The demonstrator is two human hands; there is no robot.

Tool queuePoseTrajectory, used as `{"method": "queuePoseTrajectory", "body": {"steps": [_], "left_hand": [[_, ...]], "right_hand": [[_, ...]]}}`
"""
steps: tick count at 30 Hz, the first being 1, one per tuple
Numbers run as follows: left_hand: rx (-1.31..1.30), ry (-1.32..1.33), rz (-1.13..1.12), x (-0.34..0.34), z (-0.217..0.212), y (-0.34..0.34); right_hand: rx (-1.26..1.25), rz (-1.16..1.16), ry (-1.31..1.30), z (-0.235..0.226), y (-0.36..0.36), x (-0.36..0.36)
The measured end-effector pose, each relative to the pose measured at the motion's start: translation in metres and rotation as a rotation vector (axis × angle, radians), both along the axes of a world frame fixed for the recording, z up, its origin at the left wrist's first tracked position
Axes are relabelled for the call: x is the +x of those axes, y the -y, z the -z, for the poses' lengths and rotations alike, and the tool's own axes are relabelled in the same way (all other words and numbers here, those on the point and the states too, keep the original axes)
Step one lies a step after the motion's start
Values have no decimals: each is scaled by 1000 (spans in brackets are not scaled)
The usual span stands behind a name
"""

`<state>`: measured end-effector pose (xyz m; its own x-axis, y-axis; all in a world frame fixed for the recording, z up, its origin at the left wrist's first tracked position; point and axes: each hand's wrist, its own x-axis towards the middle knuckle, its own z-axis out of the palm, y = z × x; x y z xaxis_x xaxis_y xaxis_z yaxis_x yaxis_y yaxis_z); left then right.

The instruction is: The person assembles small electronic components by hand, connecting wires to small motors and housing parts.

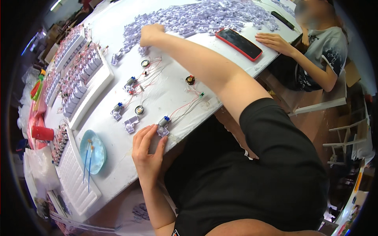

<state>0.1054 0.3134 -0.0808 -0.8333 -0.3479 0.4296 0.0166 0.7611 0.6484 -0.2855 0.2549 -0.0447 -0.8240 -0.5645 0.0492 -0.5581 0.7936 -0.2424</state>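
My left hand (148,151) rests at the table's near edge, thumb and fingers closed around a small grey plastic housing (163,130). A small motor with a blue end sits in that housing, and thin red and grey wires trail from it to the right. Across the table, my right hand (152,34) is at the left side of a large pile of loose grey plastic parts (189,19). Its fingers are mostly hidden, so any grip is unclear. An open plastic shell (131,124) lies left of the held housing, near a motor assembly (117,111) and a round speaker (139,109).
White foam trays (94,88) of wired assemblies stand along the left. A blue bowl (98,147) with two thin brushes sits nearer. At the right lie a red-cased phone (239,44) and a black bar-shaped object (282,19); a person (321,59) sits there with a hand on the table.
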Motion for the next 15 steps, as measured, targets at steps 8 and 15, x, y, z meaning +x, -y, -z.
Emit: {"method": "queuePoseTrajectory", "body": {"steps": [8, 15], "left_hand": [[-11, 53, -28, 5, -1, 1], [-56, 46, -42, 5, -4, 0]], "right_hand": [[-179, -29, -111, -25, -29, -13], [-885, 290, -533, 1, -242, -188]]}}
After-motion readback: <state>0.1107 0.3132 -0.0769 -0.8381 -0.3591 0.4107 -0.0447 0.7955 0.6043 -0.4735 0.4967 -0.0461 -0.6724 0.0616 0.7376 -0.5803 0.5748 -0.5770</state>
